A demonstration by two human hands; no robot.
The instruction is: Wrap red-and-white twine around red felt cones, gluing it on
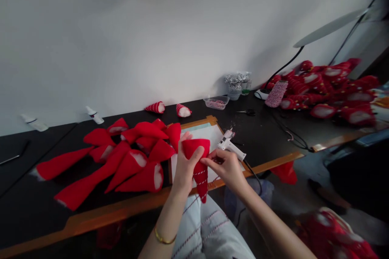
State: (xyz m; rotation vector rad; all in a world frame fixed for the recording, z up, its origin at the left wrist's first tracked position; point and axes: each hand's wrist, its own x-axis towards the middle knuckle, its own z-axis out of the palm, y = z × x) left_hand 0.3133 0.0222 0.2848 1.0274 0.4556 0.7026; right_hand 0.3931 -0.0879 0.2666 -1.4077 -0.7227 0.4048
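Note:
A red felt cone [199,166] points downward in front of me, its lower part wound with red-and-white twine. My left hand [187,164] is wrapped round its upper left side, thumb across the front. At the cone's right edge my right hand [225,165] is closed in a pinch; the twine seems to be between its fingertips, though this is small. More twine [209,226] trails over my lap. A white glue gun [231,145] lies just beyond my right hand, on a white board [212,132] with a taped edge.
Several stuffed red cones [141,170] lie at the left, two decorated cones [183,110] near the wall. Behind stand a clear tray [216,102], scissors [247,112], a twine spool [276,94] and a lamp [331,28]. Decorated cones [328,85] are heaped at the right.

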